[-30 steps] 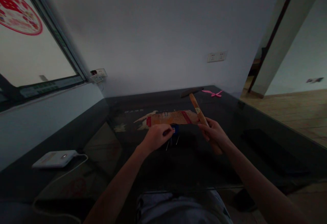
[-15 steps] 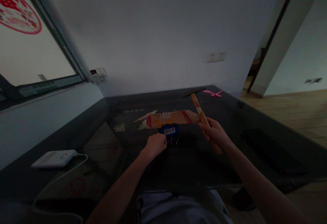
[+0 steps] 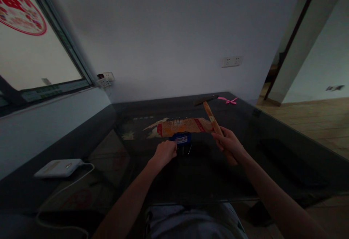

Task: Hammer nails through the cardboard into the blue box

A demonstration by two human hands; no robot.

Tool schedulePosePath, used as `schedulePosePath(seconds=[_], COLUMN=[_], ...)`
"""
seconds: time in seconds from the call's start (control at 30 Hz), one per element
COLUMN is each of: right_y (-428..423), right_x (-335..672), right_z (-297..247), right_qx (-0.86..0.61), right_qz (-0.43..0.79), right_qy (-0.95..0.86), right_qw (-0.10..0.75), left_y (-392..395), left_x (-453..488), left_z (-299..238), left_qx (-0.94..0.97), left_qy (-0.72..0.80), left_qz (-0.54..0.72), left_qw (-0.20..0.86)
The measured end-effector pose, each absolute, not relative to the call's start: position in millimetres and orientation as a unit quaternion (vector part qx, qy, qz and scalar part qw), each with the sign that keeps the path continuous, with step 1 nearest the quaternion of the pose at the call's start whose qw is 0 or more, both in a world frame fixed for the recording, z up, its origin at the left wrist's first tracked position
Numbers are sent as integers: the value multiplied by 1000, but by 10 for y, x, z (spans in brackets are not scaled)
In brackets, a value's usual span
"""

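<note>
My right hand [image 3: 228, 142] is wrapped round the wooden handle of a hammer [image 3: 214, 120], its dark head up and away from me. Beyond the hammer's handle lies a tan printed packet [image 3: 181, 126] with red bands, its right end close to my right fingers. In front of the packet is a small blue box [image 3: 182, 139] with a white label. My left hand [image 3: 165, 151] is closed at the box's near left side; what its fingers hold, if anything, is hidden. Beside it, a few thin nail-like metal pieces [image 3: 189, 150] show against the dark surface.
A white power bank [image 3: 59, 168] with a cable lies on the left of the dark glossy table [image 3: 131, 180]. At the far right corner is a pink ribbon-like item [image 3: 230, 101]. A dark flat object [image 3: 291, 162] lies on the right. The wall stands behind.
My left hand has shifted very slightly left and away from me, beside the blue box. The hammer and my right hand have hardly moved.
</note>
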State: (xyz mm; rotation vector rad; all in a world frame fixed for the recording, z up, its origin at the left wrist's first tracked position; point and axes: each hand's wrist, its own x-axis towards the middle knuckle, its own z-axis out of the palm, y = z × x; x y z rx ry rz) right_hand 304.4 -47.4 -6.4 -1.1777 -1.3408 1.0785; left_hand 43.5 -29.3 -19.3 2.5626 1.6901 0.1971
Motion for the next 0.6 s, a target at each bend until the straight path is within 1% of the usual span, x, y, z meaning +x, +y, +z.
schedulePosePath(seconds=[0.1,0.23,0.33,0.5,0.6], right_y=[-475,-474,-473,-477,-477], right_x=[3043,3044,3049,3051,3048], right_z=[-62,-64,-66,-58,-57], right_qx=[-494,-491,-489,-495,-499], right_qz=[445,444,444,438,435], right_qy=[-558,-558,-563,-570,-570], right_qw=[497,501,497,488,487], left_y=[-275,-267,-284,-360,-351], left_x=[437,447,454,459,443], left_z=[-179,-159,-122,61,209], left_qx=[845,860,856,823,787], left_qy=[518,446,406,361,330], left_qz=[102,148,194,255,328], left_qw=[81,199,256,357,406])
